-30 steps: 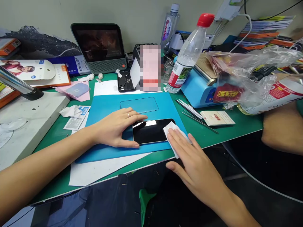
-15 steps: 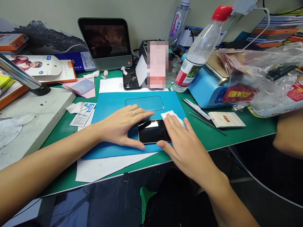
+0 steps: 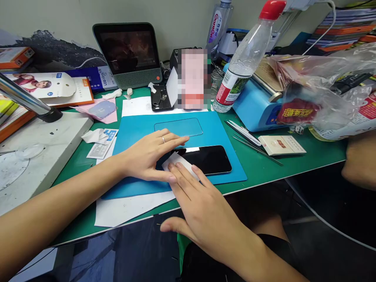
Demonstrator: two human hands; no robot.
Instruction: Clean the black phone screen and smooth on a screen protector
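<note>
A black-screened phone (image 3: pixel 216 159) lies face up on the blue mat (image 3: pixel 133 125). My left hand (image 3: pixel 147 156), wearing a ring, straddles its left end, fingers at the far edge and thumb at the near edge, gripping it in place. Under the outstretched fingers of my right hand (image 3: pixel 205 207) is a folded white wipe (image 3: pixel 178 159), pressed on the phone's left part; the right thumb sticks out to the side. Beyond the phone, a clear screen protector with a dark border (image 3: pixel 179 127) rests on the mat.
Tweezers (image 3: pixel 258 150), a white pen-like tool (image 3: pixel 242 132) and a small white box (image 3: pixel 282 145) lie to the right. Behind them stand a red-capped bottle (image 3: pixel 236 74) and a blue device (image 3: pixel 252 107). A smart display (image 3: pixel 129 51) is at the back. Another person's arm (image 3: pixel 361 160) shows at right.
My right hand has swept the wipe leftward across the phone, from its right end to its left, uncovering the right part of the screen. My left hand has barely moved.
</note>
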